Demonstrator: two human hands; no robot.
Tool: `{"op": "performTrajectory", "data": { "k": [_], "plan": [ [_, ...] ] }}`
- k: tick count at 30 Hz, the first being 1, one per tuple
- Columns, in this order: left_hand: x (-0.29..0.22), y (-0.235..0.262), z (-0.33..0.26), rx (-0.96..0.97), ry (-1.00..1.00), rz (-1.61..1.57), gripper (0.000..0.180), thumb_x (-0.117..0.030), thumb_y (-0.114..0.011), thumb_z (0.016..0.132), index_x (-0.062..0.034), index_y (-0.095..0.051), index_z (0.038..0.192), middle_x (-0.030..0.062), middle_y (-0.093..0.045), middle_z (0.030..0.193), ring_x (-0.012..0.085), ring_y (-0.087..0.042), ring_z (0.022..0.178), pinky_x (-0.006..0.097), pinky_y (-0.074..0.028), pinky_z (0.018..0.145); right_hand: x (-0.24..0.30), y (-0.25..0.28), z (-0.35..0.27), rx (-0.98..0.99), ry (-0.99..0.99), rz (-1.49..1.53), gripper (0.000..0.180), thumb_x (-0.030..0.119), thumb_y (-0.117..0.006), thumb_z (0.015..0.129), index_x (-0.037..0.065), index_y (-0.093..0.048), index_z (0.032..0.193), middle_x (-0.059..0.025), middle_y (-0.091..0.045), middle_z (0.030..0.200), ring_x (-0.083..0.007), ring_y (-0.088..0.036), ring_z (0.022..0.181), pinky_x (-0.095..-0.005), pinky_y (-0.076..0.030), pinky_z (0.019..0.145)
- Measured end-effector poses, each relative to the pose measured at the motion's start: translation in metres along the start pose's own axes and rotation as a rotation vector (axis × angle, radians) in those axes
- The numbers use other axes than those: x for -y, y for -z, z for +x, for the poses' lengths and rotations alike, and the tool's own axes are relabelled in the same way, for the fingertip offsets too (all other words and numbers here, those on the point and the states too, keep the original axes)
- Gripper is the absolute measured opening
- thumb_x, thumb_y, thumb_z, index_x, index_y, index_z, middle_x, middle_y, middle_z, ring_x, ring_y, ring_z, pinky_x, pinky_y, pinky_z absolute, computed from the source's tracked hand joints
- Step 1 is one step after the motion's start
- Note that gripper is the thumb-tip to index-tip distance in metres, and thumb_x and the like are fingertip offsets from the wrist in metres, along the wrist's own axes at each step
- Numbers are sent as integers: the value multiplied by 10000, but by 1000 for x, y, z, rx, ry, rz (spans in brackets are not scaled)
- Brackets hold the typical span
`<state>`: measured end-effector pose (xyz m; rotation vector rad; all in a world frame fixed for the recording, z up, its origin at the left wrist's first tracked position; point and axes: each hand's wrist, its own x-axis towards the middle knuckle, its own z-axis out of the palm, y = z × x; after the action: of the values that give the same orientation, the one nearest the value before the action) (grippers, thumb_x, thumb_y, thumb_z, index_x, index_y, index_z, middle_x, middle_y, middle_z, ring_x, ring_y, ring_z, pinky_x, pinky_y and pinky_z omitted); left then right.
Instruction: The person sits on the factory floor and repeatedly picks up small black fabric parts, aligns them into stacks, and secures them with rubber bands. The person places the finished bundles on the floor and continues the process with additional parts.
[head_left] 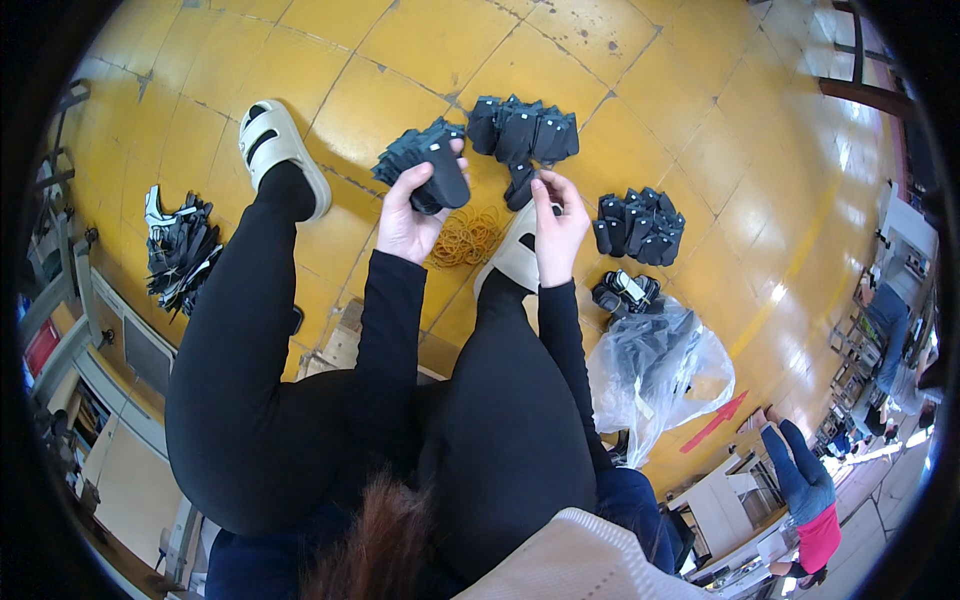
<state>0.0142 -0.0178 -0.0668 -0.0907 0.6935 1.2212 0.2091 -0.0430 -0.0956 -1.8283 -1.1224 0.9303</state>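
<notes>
My left hand is closed around a dark, flat, rounded padded piece. Its thumb lies along one side and the fingertips show at the other. Behind it a pile of similar dark pieces shows; whether some of these are also in the hand I cannot tell. With thumb and index finger pinched, my right hand is at the edge of another dark padded piece with a small white mark. That piece lies just below a larger group of dark pieces on the floor.
Yellow rubber bands lie between my feet, near my light sandal. To the right are more dark pieces, a bundle and a clear plastic bag. Black-and-white strips are heaped at left. A person stands far right.
</notes>
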Motion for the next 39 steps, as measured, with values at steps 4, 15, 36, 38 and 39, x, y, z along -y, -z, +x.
{"op": "performTrajectory", "data": {
  "k": [4,15,36,38,39],
  "plan": [
    [15,-6,-1,-43,93,219,422,-72,-655,832,6,-545,1232,99,-643,1142,206,-643,991,334,-516,888,57,3,-10,196,241,190,281,22,-730,770,14,-648,1039,-66,-634,921,-125,-607,748,-241,-474,665],
    [34,-12,0,-76,21,313,322,-1,-691,799,-27,-605,1109,76,-679,1003,165,-664,894,300,-543,804,70,12,-7,177,227,91,90,21,-695,808,-28,-701,884,-97,-686,901,-115,-604,712,-241,-466,639],
    [52,-21,2,-62,-91,319,405,41,-677,775,-15,-561,1159,84,-660,1050,171,-653,929,317,-534,834,68,18,-14,4,363,-40,204,18,-671,805,27,-686,1008,-105,-657,853,-183,-628,758,-275,-492,670],
    [51,-22,3,-86,-79,340,415,42,-681,775,-18,-558,1167,86,-659,1059,173,-652,937,317,-534,839,66,19,-14,20,361,-79,229,30,-673,808,30,-686,1037,-121,-662,892,-212,-637,784,-288,-498,695],
    [50,-23,3,-60,-76,330,417,43,-685,774,-19,-560,1168,86,-660,1060,171,-652,937,315,-534,837,66,19,-15,37,349,-82,242,36,-674,809,32,-687,1051,-128,-665,912,-226,-641,796,-294,-501,708]
  ]
}}
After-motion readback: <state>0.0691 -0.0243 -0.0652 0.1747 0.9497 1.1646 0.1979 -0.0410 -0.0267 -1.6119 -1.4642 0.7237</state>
